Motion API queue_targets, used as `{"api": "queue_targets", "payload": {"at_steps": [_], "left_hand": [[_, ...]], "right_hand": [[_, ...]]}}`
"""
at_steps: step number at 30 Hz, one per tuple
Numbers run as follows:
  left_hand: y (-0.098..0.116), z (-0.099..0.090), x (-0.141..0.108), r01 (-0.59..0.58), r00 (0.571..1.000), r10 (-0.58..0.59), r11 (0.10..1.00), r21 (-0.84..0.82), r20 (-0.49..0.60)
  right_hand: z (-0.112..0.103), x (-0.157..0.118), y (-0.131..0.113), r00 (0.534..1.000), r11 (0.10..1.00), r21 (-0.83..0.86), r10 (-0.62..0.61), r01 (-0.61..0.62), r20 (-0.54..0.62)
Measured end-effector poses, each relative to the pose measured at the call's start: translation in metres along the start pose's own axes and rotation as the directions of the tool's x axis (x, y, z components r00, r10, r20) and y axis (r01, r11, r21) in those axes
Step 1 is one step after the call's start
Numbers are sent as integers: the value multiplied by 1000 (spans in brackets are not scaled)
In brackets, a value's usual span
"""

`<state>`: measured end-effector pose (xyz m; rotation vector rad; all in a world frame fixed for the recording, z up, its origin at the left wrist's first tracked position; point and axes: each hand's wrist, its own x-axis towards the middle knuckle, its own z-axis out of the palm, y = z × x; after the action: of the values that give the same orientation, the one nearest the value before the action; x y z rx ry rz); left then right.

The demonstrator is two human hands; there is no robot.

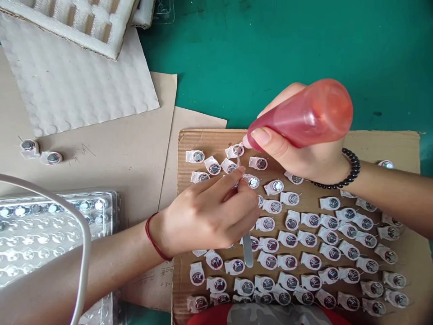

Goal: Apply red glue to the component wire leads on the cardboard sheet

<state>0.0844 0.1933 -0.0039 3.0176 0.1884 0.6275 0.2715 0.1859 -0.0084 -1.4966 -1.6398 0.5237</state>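
My left hand (pixel 216 207), with a red string at the wrist, pinches metal tweezers (pixel 248 253). Their tips meet a small round metal part (pixel 238 150) with a white wrapping at the top of the cardboard sheet (pixel 209 140). My right hand (pixel 291 153), wearing black beads, is wrapped round a red squeeze bottle (pixel 304 113). The bottle is tilted, its nozzle (pixel 246 142) right beside that same part. Rows of similar wrapped parts (pixel 269 261) lie on the cardboard around and below both hands; my left hand hides some of them.
Two more wrapped parts (pixel 52 157) lie on brown paper (pixel 135 135) at the left. A clear plastic tray (pixel 57 234) holds round shiny pieces below them. A white cable (pixel 86 253) arches over my left forearm. Foam trays (pixel 77 22) stand upper left on the green table (pixel 270 45).
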Motion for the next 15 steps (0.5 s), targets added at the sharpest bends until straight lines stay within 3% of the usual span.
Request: {"api": "queue_targets", "payload": {"at_steps": [15], "left_hand": [[0,0,0,13,1000,-13,1000,-23,0]], "right_hand": [[-4,-2,3,998,997,-41,-69,69,-7]]}}
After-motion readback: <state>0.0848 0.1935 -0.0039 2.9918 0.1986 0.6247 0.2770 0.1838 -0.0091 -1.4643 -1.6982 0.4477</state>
